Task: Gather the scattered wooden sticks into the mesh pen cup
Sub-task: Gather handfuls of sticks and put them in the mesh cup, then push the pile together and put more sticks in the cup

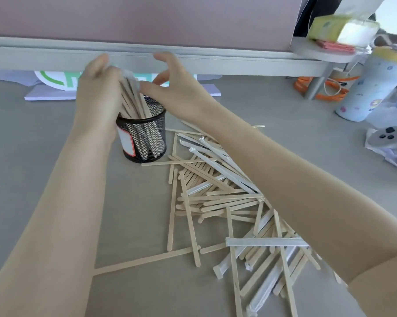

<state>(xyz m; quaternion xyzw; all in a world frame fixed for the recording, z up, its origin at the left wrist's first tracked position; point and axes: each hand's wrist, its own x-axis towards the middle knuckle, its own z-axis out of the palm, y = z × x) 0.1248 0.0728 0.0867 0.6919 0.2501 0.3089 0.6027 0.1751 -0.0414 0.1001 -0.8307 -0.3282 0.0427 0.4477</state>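
From the head camera, both arms reach forward over the grey worktop (pixel 44 138). The black mesh pen cup (pixel 143 138) stands upright toward the far left of the pile, a white label with a red edge (pixel 125 141) on its near wall. A bundle of sticks (pixel 133 99) stands in the cup, leaning left and rising well above the rim, some of them in clear wrappers.

The left hand (pixel 97 92) is wrapped round the left side of that bundle, fingers closed against it just above the rim. The right hand (pixel 177 88) sits just right of the bundle, fingers spread and curled apart, thumb tip touching the sticks (nothing is held in it).

To the right of the cup and running toward the camera lies the scattered pile of wooden sticks (pixel 215 197), crossed over one another, bare ones mixed with wrapped ones, partly under the right forearm. One long stick (pixel 147 259) lies apart at the near left of the pile.

Far right: a pale printed bottle (pixel 366 88), blurred.
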